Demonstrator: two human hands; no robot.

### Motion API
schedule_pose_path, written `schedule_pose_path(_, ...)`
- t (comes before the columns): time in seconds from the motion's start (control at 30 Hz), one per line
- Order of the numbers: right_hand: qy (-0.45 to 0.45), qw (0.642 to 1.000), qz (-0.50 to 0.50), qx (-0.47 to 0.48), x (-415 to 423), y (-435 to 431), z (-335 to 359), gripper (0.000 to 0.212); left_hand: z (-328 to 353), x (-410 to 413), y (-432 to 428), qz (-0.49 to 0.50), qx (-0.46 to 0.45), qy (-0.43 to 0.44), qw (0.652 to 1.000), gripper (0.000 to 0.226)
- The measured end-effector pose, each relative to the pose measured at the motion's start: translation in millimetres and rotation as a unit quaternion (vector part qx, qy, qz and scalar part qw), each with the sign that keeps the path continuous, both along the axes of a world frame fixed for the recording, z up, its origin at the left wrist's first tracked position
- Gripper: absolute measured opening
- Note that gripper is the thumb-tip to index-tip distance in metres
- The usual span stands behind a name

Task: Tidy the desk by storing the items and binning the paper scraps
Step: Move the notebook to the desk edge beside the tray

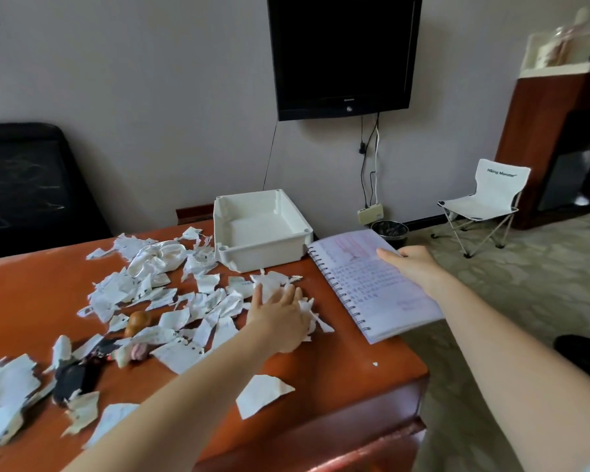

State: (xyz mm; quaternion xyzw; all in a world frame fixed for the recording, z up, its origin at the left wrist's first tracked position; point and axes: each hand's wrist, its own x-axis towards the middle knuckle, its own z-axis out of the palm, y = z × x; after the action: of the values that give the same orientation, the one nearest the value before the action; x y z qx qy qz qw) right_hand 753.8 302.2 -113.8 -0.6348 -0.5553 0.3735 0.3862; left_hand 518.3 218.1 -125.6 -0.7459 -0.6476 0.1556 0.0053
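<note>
Now the left hand [280,313] lies flat, fingers spread, pressed on a clump of scraps [273,284] near the desk's [348,376] right edge. More scraps litter the desk to the left, around a white cloth [157,258], a brown wooden piece [137,322] and a black item [77,373]. The right hand [411,264] grips the far edge of an open notebook [372,284] overhanging the desk. An empty white tray [263,229] sits just behind, and a dark bin [390,232] stands on the floor beyond the notebook
</note>
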Motion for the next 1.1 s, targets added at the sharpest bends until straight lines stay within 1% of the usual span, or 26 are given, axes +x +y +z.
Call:
schedule_pose_path(0.1,-0.009,1.0,0.011,-0.002,-12,-3,4,0.052,1,-17,0,0.01,-0.016,0.02,1.0,0.055)
schedule_pose_path(0.4,-0.051,0.999,0.015,-0.012,-54,-9,2,0.05,9,-62,-12,0.048,-0.036,0.016,0.998,0.055)
schedule_pose_path(0.53,-0.078,0.997,0.009,-0.022,-75,-9,-5,0.048,11,-84,-18,0.054,-0.049,0.029,0.997,0.056)
schedule_pose_path(0.6,-0.103,0.994,0.005,-0.022,-83,-8,-9,0.048,11,-93,-20,0.057,-0.05,0.027,0.997,0.057)
schedule_pose_path(0.67,-0.148,0.989,0.001,-0.009,-90,-10,-11,0.05,10,-100,-20,0.065,-0.043,0.018,0.997,0.057)
schedule_pose_path(0.73,-0.205,0.979,-0.016,0.008,-97,-14,-13,0.049,11,-103,-21,0.07,-0.039,0.012,0.997,0.056)
schedule_pose_path(0.8,-0.234,0.971,-0.041,0.029,-105,-17,-16,0.048,12,-103,-23,0.07,-0.036,0.008,0.997,0.056)
schedule_pose_path(0.93,-0.243,0.966,-0.063,0.052,-120,-22,-24,0.046,19,-103,-27,0.055,-0.017,-0.029,0.998,0.056)
schedule_pose_path(1.03,-0.285,0.954,-0.064,0.064,-125,-27,-24,0.034,25,-106,-29,0.044,0.001,-0.082,0.996,0.056)
schedule_pose_path(1.1,-0.31,0.946,-0.063,0.076,-128,-31,-22,0.036,30,-107,-30,0.039,0.009,-0.115,0.993,0.056)
